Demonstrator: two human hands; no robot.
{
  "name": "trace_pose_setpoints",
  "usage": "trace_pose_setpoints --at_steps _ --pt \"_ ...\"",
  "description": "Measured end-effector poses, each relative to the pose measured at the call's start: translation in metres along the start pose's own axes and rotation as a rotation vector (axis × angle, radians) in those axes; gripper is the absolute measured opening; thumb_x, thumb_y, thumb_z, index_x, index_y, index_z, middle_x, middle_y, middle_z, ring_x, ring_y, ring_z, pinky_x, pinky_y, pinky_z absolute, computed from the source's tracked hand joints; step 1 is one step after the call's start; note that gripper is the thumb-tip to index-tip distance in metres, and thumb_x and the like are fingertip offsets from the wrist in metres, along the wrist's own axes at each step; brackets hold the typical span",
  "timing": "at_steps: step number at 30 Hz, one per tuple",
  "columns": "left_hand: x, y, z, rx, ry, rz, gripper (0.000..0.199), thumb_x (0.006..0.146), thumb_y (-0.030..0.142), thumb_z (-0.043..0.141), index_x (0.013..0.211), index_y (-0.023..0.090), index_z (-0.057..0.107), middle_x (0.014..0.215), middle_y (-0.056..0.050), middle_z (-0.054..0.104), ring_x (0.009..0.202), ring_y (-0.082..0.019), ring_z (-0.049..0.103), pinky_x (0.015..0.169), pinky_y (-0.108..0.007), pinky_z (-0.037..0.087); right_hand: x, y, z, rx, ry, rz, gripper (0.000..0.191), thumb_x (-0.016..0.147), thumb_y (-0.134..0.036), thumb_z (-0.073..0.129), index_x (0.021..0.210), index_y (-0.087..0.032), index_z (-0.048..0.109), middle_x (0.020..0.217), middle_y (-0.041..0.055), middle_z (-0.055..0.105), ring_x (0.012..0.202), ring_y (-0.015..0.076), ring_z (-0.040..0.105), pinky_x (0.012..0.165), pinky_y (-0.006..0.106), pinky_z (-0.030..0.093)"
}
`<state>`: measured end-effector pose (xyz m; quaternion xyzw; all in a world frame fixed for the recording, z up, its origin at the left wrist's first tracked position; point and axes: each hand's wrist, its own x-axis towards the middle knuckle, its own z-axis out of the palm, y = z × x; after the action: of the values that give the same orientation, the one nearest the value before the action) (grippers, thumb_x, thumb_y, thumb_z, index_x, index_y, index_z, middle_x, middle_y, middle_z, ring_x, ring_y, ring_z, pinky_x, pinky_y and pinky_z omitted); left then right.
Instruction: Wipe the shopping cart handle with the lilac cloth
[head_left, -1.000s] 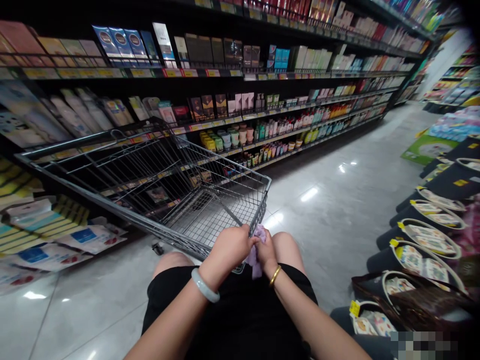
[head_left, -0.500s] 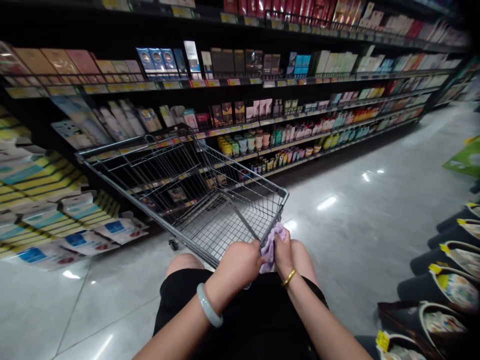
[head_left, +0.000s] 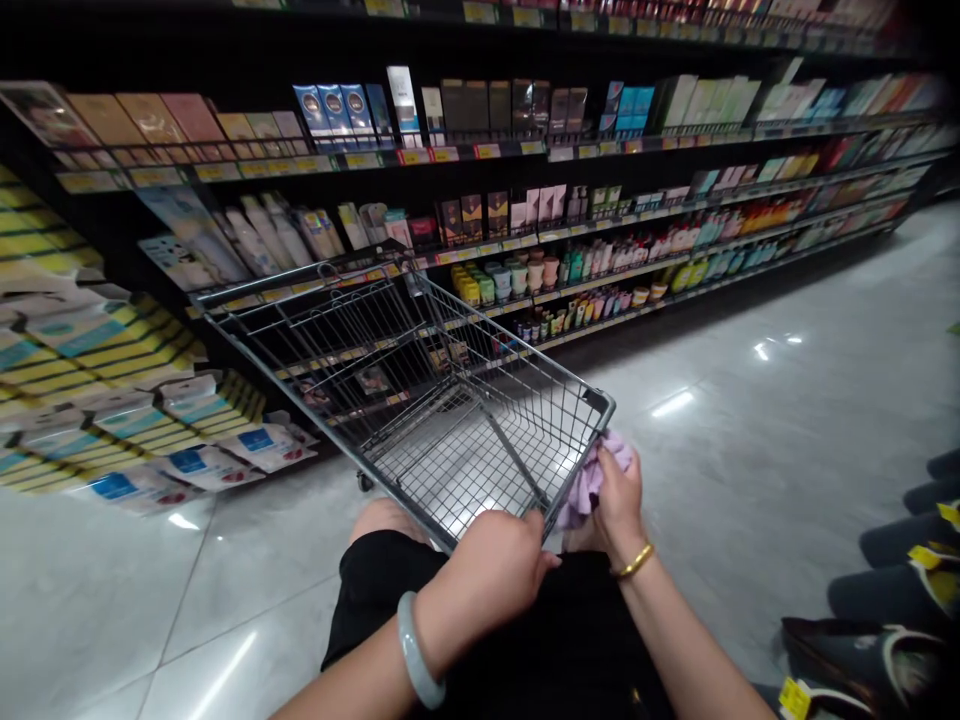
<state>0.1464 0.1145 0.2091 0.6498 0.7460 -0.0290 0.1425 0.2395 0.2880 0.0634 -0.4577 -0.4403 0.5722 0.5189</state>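
A grey wire shopping cart stands in front of my knees, its basket showing bare mesh. My left hand is closed around the near end of the cart's frame, thumb on top; its wrist wears a pale bangle. To the right, my right hand grips a crumpled light purple cloth. That cloth lies against the outer face of the cart's narrow end, just below the corner of the rim. A gold bracelet sits on the right wrist. Part of the cloth is hidden behind the right fingers.
Long store shelves with boxes, bottles and jars run behind the cart. Stacked yellow-and-white packages stand at left. Dark round bins with yellow tags line the lower right. The grey floor is shiny.
My right hand has moved right and away from the left with the cloth, which earlier lay bunched between both hands. My left hand stays at the cart's near end. The view has shifted slightly.
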Motion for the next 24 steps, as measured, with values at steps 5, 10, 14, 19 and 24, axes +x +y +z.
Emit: trace_pose_setpoints --at_steps 5,10,14,19,24 --pt "-0.001 -0.004 -0.001 0.017 -0.029 0.03 0.029 0.091 0.044 0.043 0.095 0.018 0.054 0.074 -0.007 0.066 0.067 -0.024 0.064 0.059 -0.032 0.047 0.0 -0.027 -0.001 -0.27 0.033 -0.377 0.043 0.079 -0.038 0.063 0.117 -0.02 0.054 0.118 0.0075 0.057 0.11 0.0224 0.054 0.101 0.041 0.039" --pt "-0.009 -0.007 0.0 0.017 -0.041 0.058 0.03 0.091 0.047 0.043 0.095 0.019 0.054 0.073 -0.007 0.065 0.066 -0.024 0.063 0.057 -0.031 0.046 -0.008 -0.019 -0.013 -0.3 0.021 -0.356 0.039 0.082 -0.036 0.057 0.117 -0.02 0.053 0.116 0.008 0.056 0.111 0.0228 0.053 0.101 0.042 0.04" --pt "-0.011 -0.011 -0.001 0.002 -0.057 0.078 0.031 0.09 0.048 0.044 0.096 0.019 0.054 0.074 -0.007 0.066 0.068 -0.024 0.064 0.059 -0.031 0.047 -0.005 -0.043 -0.013 -0.367 0.022 -0.583 0.037 0.079 -0.03 0.062 0.115 -0.02 0.056 0.118 0.0077 0.055 0.115 0.0242 0.05 0.104 0.045 0.037" --pt "-0.002 -0.019 -0.005 -0.016 -0.077 0.085 0.033 0.091 0.049 0.044 0.098 0.019 0.056 0.08 -0.008 0.067 0.075 -0.024 0.064 0.066 -0.033 0.047 -0.016 -0.079 -0.005 -0.574 -0.471 -0.854 0.034 0.073 -0.023 0.063 0.108 -0.026 0.064 0.113 0.0065 0.06 0.108 0.0276 0.054 0.098 0.048 0.043" --pt "0.006 -0.028 -0.009 0.008 -0.053 0.106 0.035 0.09 0.051 0.044 0.095 0.02 0.057 0.079 -0.007 0.067 0.075 -0.025 0.065 0.064 -0.032 0.046 0.009 -0.089 0.0 -0.812 -0.613 -0.841 0.033 0.072 -0.024 0.062 0.104 -0.025 0.066 0.11 0.0057 0.063 0.103 0.0278 0.055 0.092 0.045 0.046"
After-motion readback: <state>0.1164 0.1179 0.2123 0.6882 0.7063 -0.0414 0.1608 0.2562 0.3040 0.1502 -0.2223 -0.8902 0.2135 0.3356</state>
